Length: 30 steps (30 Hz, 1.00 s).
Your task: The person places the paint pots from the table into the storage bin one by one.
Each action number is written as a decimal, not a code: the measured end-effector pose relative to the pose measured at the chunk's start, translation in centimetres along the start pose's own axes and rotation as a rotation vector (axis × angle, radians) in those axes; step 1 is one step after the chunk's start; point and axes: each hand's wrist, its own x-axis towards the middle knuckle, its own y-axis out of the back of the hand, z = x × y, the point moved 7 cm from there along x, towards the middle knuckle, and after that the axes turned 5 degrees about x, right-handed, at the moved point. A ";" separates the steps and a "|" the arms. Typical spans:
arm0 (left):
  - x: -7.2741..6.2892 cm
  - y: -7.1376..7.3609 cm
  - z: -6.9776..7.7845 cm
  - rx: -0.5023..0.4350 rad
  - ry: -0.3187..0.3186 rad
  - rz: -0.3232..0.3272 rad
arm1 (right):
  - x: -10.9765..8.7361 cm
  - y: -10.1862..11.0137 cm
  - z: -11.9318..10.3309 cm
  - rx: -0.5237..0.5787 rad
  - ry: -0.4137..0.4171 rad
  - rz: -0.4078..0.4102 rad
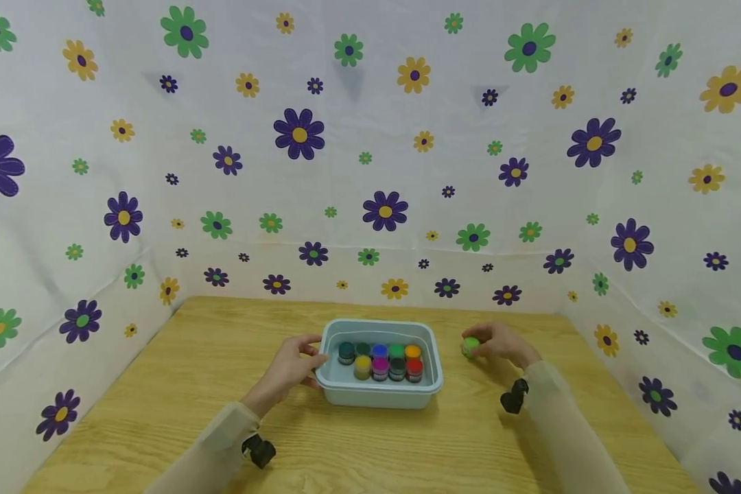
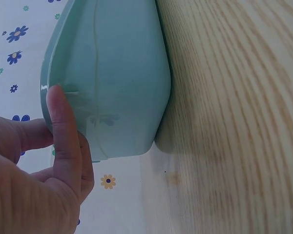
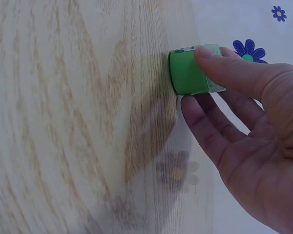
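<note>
A pale blue plastic tub (image 1: 377, 398) stands on the wooden table with several small lidded paint jars inside, among them a yellow jar (image 1: 362, 367), a magenta jar (image 1: 380, 368) and a red jar (image 1: 414, 370). My left hand (image 1: 288, 367) grips the tub's left rim; in the left wrist view the thumb and fingers pinch the tub wall (image 2: 122, 73). To the right of the tub, my right hand (image 1: 500, 343) pinches a light green paint jar (image 3: 188, 72) between thumb and fingers. The jar is upright, at or very near the tabletop.
The wooden table (image 1: 241, 329) reaches back to a white flower-print cloth (image 1: 377, 165) that hangs behind and on both sides. Black wrist cameras sit on the left sleeve (image 1: 210, 439) and the right sleeve (image 1: 568, 425).
</note>
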 end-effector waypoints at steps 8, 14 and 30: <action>-0.2 -0.1 0.1 0.003 0.004 -0.001 | -0.1 -0.1 0.1 -0.007 0.003 -0.004; -0.2 0.0 0.3 0.015 0.002 0.004 | -0.1 -0.1 -0.2 0.055 0.016 -0.022; 0.0 0.2 0.2 0.022 -0.006 0.008 | -0.1 -0.4 -3.0 0.158 0.057 -0.002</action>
